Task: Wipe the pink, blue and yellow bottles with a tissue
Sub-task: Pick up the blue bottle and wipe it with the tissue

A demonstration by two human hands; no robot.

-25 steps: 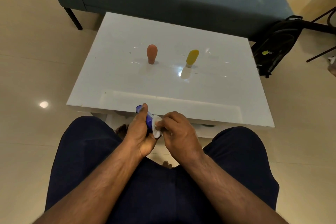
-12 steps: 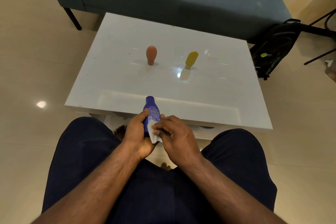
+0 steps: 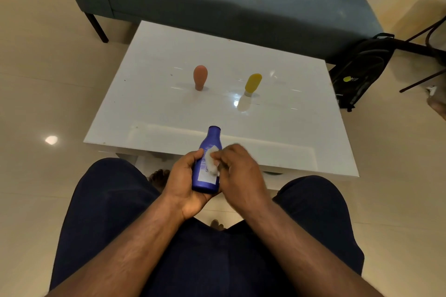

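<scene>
My left hand (image 3: 184, 182) grips the blue bottle (image 3: 208, 149) from below, over my lap at the table's near edge, with the cap pointing away from me. My right hand (image 3: 239, 171) pinches a crumpled white tissue (image 3: 212, 160) against the bottle's label side. The pink bottle (image 3: 200, 77) stands cap-down near the middle of the white table (image 3: 156, 94). To its right the yellow bottle (image 3: 252, 83) also stands cap-down, leaning slightly.
A teal sofa (image 3: 229, 0) runs along the far side of the table. A black backpack (image 3: 362, 67) leans on the floor at the right, beside dark chair legs (image 3: 424, 55). My knees sit close to the table's front edge.
The blue bottle has turned from lying sideways to pointing its cap away from me, with more of it showing. My right hand with the tissue has slid along its side.
</scene>
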